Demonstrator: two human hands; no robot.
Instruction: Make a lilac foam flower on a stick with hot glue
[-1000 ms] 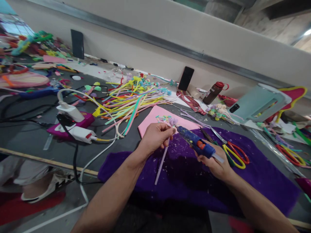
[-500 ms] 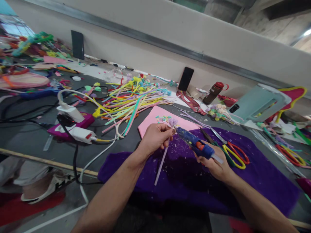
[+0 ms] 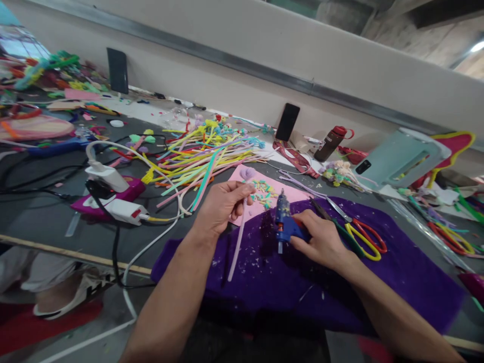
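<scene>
Evidently left hand [image 3: 227,204] pinched lilac pipe-cleaner flower [image 3: 247,174], stem [image 3: 238,241] slanting nearward; right hand [image 3: 319,237] gripped blue glue gun [image 3: 284,223] rightward, apart.

Both forearms are bare and angle inward from the lower edge of the view – the left forearm [image 3: 172,302] up and to the right, the right forearm [image 3: 393,302] up and to the left. The left hand [image 3: 223,204] sits a little farther forward, thumb and index finger brought together in a pinch, the other fingers curled beneath. The right hand [image 3: 321,237] is closed in a grip, its back turned upward – the two hands near but not touching
</scene>
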